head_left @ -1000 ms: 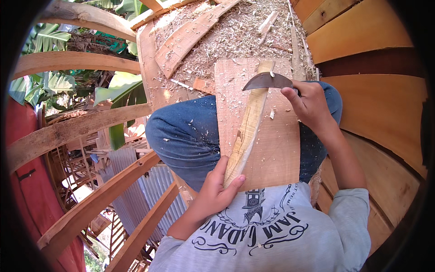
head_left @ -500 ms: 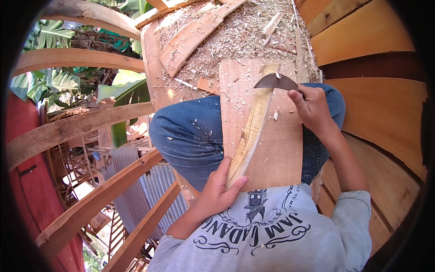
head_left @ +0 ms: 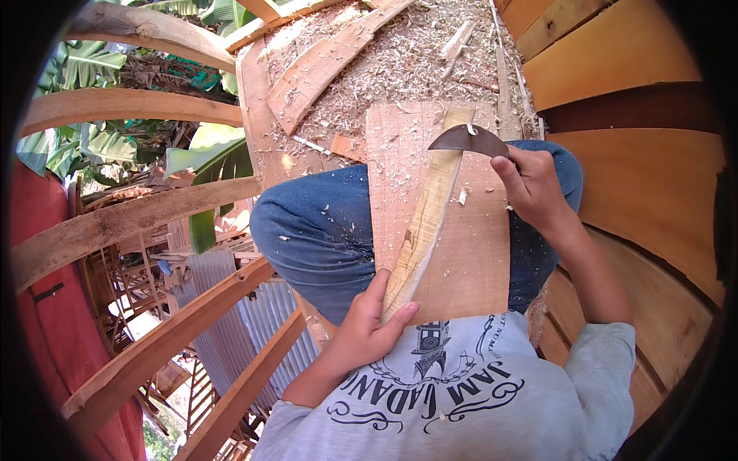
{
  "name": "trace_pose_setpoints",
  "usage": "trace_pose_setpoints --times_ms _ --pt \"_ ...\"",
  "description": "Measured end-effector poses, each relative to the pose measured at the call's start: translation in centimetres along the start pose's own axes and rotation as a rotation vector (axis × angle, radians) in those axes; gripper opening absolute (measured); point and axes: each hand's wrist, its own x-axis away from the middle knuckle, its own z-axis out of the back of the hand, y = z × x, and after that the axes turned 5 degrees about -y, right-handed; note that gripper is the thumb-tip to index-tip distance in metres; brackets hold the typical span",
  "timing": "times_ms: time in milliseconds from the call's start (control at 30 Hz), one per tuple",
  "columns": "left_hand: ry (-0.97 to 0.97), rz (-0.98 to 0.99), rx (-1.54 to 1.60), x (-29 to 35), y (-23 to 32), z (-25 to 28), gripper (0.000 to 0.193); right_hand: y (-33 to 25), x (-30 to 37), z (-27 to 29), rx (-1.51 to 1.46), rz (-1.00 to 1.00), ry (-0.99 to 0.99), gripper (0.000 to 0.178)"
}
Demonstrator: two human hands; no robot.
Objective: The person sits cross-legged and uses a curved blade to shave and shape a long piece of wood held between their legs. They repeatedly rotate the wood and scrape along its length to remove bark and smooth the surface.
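Observation:
A long, pale yellow strip of wood (head_left: 425, 219) with brown, rough patches slants across a flat wooden board (head_left: 477, 261) on my lap. My left hand (head_left: 373, 323) is closed around the strip's near end, thumb on its right side. In my right hand (head_left: 532, 184) is a knife with a dark, curved, crescent-shaped blade (head_left: 465, 140); the fist hides its handle. The blade lies across the strip close to its far end, and a small curled shaving (head_left: 472, 130) clings at its upper edge. Loose chips dot the board around the strip.
Wood shavings (head_left: 430, 61) cover the floor ahead, with a larger plank piece (head_left: 327, 65) among them. Curved wooden ribs (head_left: 138, 219) with gaps between them stand on my left. Broad planks (head_left: 638, 184) form a wall close to my right arm. My bent knees support the board.

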Motion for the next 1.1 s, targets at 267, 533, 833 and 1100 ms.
trace_pose_setpoints --times_ms 267,533,833,1100 --pt "-0.044 -0.075 -0.021 0.1 0.1 -0.5 0.042 0.6 0.4 -0.3 0.035 0.057 -0.009 0.042" --pt "0.005 -0.004 0.036 0.1 0.1 0.0 0.032 -3.0 1.4 -2.1 -0.194 -0.12 0.06 0.044" --pt "-0.011 -0.002 0.063 1.7 -0.2 1.0 0.041 -3.1 0.3 -1.8 -0.103 0.029 0.014 0.037" --pt "-0.057 0.021 0.159 1.2 -0.3 1.4 0.043 -4.1 0.6 -1.1 -0.173 -0.226 0.029 0.036"
